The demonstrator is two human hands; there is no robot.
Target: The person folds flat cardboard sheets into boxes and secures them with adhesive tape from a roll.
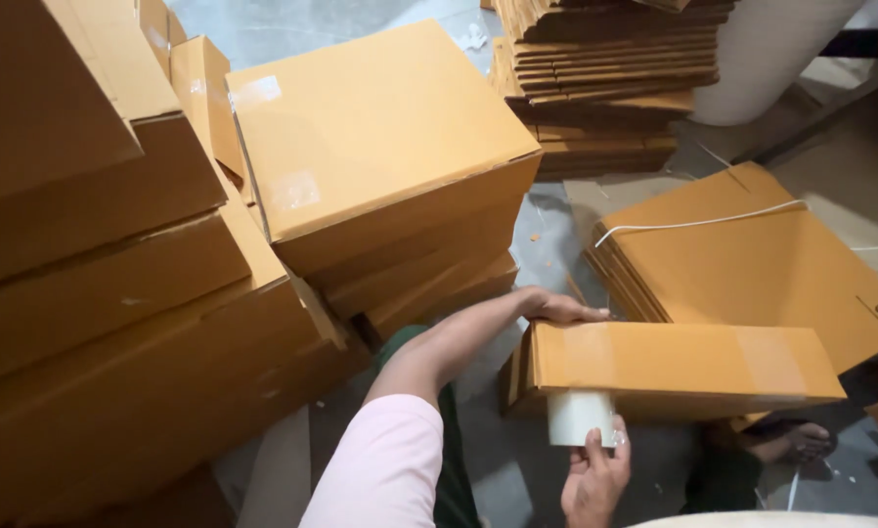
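Pale pink sleeve [385, 464] on left arm; dark green trousers [451, 460]; bare hands.

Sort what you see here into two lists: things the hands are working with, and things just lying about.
In use:
left hand pressing on the cardboard box
right hand holding the roll of clear tape

Lying about:
stacked boxes
bundle of flat cardboard sheets tied with white string
pile of flat cardboard

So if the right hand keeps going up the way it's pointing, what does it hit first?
The right hand holds a tape roll pressed against the near side of the flat box. Going straight on, it would likely meet that box first, though depth is unclear.
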